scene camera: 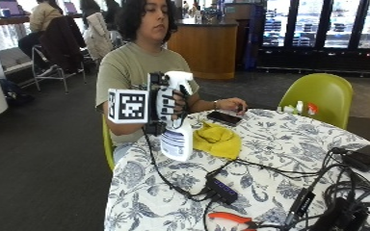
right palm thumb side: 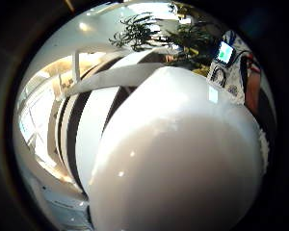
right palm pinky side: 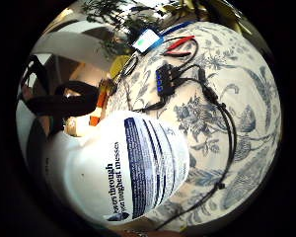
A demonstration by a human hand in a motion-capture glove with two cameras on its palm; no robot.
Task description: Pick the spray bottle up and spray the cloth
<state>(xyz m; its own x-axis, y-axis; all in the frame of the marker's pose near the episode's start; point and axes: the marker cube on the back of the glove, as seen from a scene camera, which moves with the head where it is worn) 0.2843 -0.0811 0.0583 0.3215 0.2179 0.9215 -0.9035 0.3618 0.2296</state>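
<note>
Your gloved right hand [scene camera: 167,103] is wrapped around the neck of the white plastic spray bottle [scene camera: 176,137], fingers curled just under its white trigger head, and it holds the bottle upright in the air above the near edge of the round table with the blue floral cloth [scene camera: 281,159]. The little-finger palm view shows the bottle's blue-and-white printed label [right palm pinky side: 143,165] close against your palm, with the patterned tabletop below it. The thumb-side palm view is mostly filled by the bottle's plain white body [right palm thumb side: 183,159].

Your bare left hand [scene camera: 231,105] rests on the table beyond the bottle, fingers relaxed, touching a black phone [scene camera: 223,118].

The crumpled yellow cloth [scene camera: 218,139] lies on the table just beside the bottle, on the side toward your left hand, between the bottle and the phone. Nothing stands between the bottle and the cloth.

Nearer the camera than the bottle, a black USB hub with blue ports [scene camera: 222,190] lies among black cables [scene camera: 172,185]. Orange-handled pliers [scene camera: 231,219] lie at the table's front edge. Farther from the bottle, a flat black device [scene camera: 366,157] sits near the table's far rim, and a lime-green chair [scene camera: 320,96] stands behind the table.
</note>
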